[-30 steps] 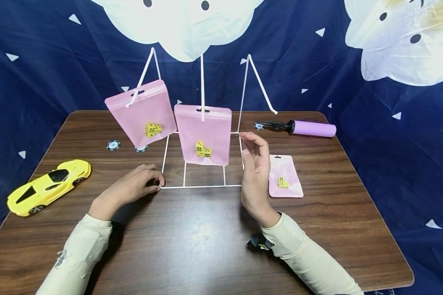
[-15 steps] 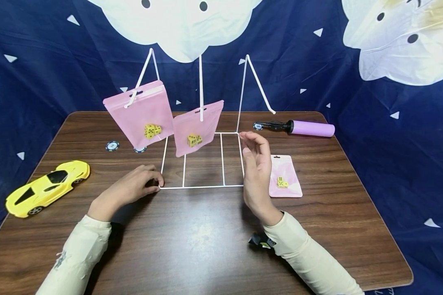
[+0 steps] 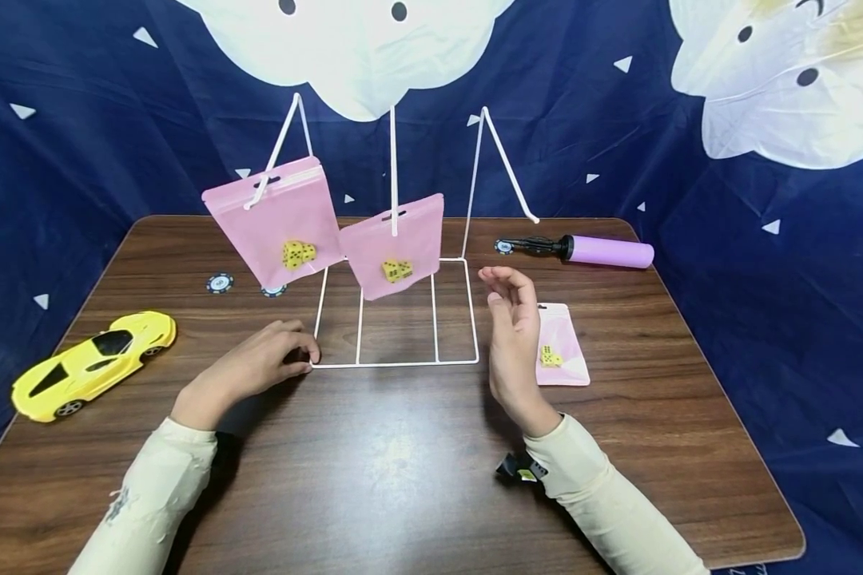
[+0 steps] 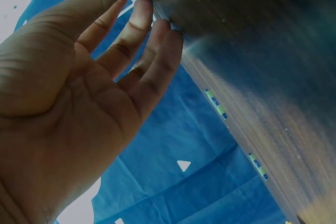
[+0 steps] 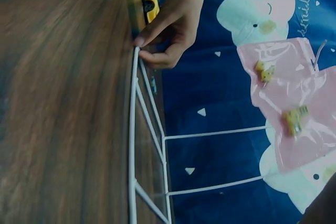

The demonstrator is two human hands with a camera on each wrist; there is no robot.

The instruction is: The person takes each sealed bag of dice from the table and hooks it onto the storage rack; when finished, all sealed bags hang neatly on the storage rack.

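A white wire display rack point(image 3: 395, 365) stands on the table with three hooked arms. My left hand point(image 3: 252, 363) pinches the front left corner of its base between thumb and finger, as the right wrist view confirms. From the left hook hangs a pink zip bag point(image 3: 273, 216) with yellow dice inside. A second pink zip bag point(image 3: 395, 243) with yellow dice hangs tilted on the middle hook. Beside the rack's right side, my right hand point(image 3: 514, 351) is held up with loosely bent fingers, touching nothing. Behind it, a third pink bag point(image 3: 564, 343) lies flat, partly hidden.
A yellow toy car point(image 3: 97, 363) sits at the left. Poker chips point(image 3: 220, 283) lie near the back left, and one more is at the tip of a purple hand pump point(image 3: 611, 251) at the back right. A dark blue curtain point(image 3: 582, 104) hangs behind the table.
The middle bag has swung from facing front to a tilted angle. My right hand has shifted right, away from the rack's side. My left hand stays at the corner.
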